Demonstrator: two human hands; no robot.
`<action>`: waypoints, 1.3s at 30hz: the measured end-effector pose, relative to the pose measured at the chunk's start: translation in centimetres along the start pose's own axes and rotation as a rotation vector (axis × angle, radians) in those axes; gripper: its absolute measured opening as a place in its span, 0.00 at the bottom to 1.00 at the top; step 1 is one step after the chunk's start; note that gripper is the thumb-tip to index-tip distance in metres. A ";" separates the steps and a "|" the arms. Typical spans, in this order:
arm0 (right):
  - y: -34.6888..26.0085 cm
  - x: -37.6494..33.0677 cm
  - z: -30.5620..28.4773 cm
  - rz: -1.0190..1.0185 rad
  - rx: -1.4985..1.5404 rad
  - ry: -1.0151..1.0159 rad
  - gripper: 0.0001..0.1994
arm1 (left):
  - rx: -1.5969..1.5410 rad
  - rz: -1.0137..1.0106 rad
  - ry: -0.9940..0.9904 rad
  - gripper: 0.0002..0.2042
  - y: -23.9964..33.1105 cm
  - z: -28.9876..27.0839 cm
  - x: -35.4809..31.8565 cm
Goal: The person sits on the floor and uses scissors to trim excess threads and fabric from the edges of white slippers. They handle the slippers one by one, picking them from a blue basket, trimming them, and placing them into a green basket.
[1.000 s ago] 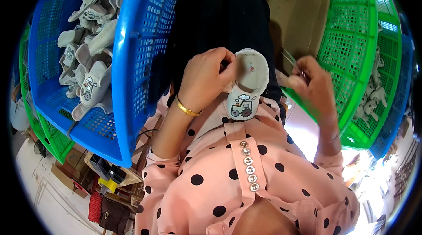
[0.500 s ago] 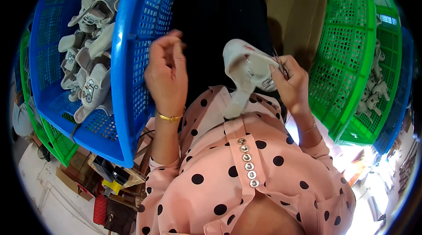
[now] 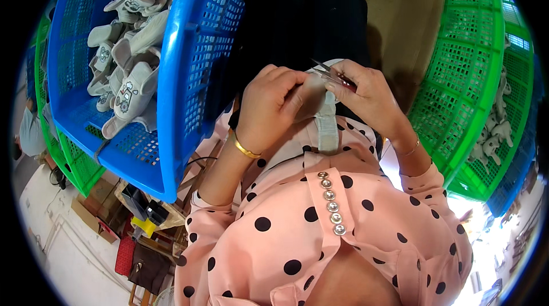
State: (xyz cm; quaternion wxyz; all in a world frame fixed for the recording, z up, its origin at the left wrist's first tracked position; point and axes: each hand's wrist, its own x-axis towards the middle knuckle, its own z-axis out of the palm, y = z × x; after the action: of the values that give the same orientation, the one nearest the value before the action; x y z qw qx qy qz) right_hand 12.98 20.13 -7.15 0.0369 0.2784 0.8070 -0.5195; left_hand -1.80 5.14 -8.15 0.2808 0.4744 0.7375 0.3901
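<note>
The left hand (image 3: pixel 271 103) is held palm inward, its thumb and forefinger drawn close in a pinch, its other fingers curled; the left forearm (image 3: pixel 222 174) is slanted upward and toward the middle; the right hand (image 3: pixel 369 94) is held just beside it, thumb pointed leftward, fingers folded; the right forearm (image 3: pixel 414 158) is angled up and inward.

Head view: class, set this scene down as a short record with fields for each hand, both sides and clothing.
Left hand: fingers bent, at the pale shoe
Right hand: holds small scissors, blades apart
Person's left: blue basket with piled shoes
Person's right: green basket
Clothing: pink dotted top, dark trousers
</note>
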 end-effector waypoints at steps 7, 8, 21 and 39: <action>-0.7 0.5 1.7 -0.035 0.202 -0.078 0.11 | -0.682 -0.515 -0.204 0.08 -1.5 -2.1 -1.6; -0.6 0.5 1.9 -0.003 0.236 -0.130 0.12 | -0.785 -0.594 -0.248 0.08 -1.7 -2.4 -1.9; 2.2 -1.4 1.6 -0.366 -0.458 0.137 0.23 | -1.191 -0.861 -0.166 0.10 -1.8 -0.1 -4.3; 1.5 -1.2 2.2 -0.517 -0.672 0.251 0.18 | -1.156 -0.777 -0.130 0.10 -1.6 -0.2 -4.5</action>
State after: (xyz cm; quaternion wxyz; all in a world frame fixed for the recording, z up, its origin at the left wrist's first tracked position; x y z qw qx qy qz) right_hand 14.21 18.18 -8.97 -0.1042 0.1009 0.9724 -0.1825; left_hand -1.01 0.50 -9.20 0.6509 -0.0268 0.5095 0.5622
